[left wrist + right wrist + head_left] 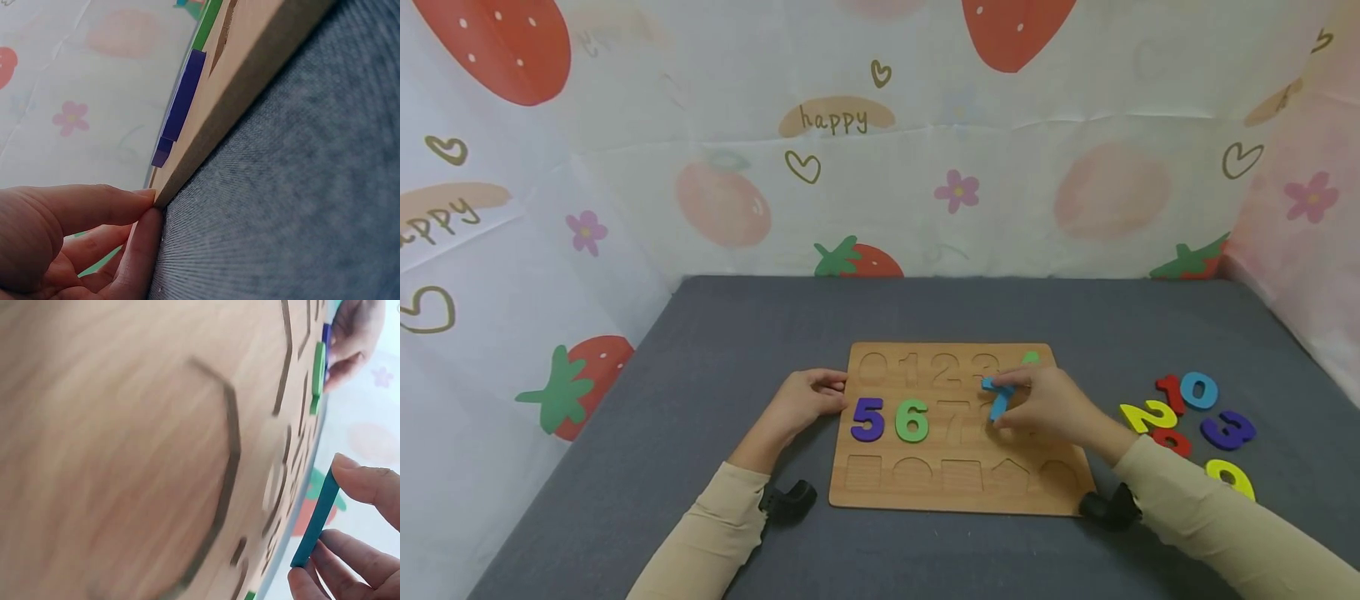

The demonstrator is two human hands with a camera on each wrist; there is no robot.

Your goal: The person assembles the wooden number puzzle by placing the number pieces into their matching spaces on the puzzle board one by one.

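A blue number 7 [999, 402] is pinched between the thumb and fingers of my right hand [1047, 406], above the wooden number board [880, 487]. In the right wrist view the blue 7 [317, 519] appears edge-on, apart from the board. My left hand [803, 406] grips the board's left edge between thumb and finger, as the left wrist view shows up close. A purple 5 [868, 420] and a green 6 [912, 421] sit in the middle row. At the top right, a green piece [1032, 357] is mostly hidden behind my right hand.
Right of the board lie loose numbers: a red 1 [1171, 392], blue 0 [1198, 391], yellow 2 [1148, 416], purple 3 [1228, 430], a partly covered red piece [1172, 442] and a yellow piece [1231, 477]. Grey cloth [760, 325] covers the table; a printed curtain [880, 200] stands behind.
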